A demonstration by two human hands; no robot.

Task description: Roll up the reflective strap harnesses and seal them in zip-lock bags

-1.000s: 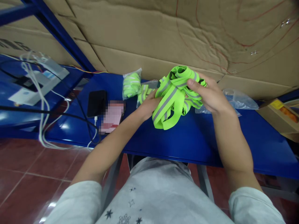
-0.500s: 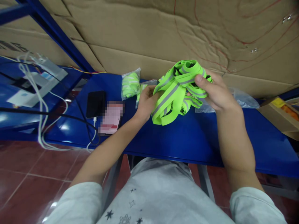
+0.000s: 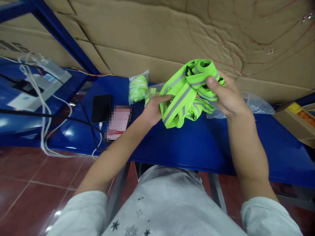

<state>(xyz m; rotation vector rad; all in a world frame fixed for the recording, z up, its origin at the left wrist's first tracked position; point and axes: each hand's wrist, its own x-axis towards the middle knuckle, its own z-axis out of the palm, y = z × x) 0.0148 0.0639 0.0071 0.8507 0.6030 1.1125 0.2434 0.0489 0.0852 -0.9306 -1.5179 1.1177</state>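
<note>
A tangled bundle of neon-green reflective straps (image 3: 180, 98) with grey stripes hangs above the blue table. My right hand (image 3: 227, 93) is closed on the bundle's right side, its thumb pressed over the coiled upper part. At the left edge of the loops is my left hand (image 3: 155, 108), closed on the strap with its index finger laid across it; its other fingertips are partly hidden. Just behind my left hand lie a clear bag of rolled green straps (image 3: 138, 88) and a second green strap pack (image 3: 150, 94), partly covered.
Left on the blue table (image 3: 197, 147) are a black device (image 3: 101, 108), a phone (image 3: 119, 123) and white cables (image 3: 44, 131) by a power strip (image 3: 57, 77). Clear plastic bags (image 3: 257, 103) and an open cardboard box (image 3: 295, 123) sit at right. Cardboard (image 3: 147, 39) stands behind.
My left hand has shifted slightly down, its index finger now showing over the strap. The hanging loops have swung a little upward and changed shape. My right hand keeps its hold.
</note>
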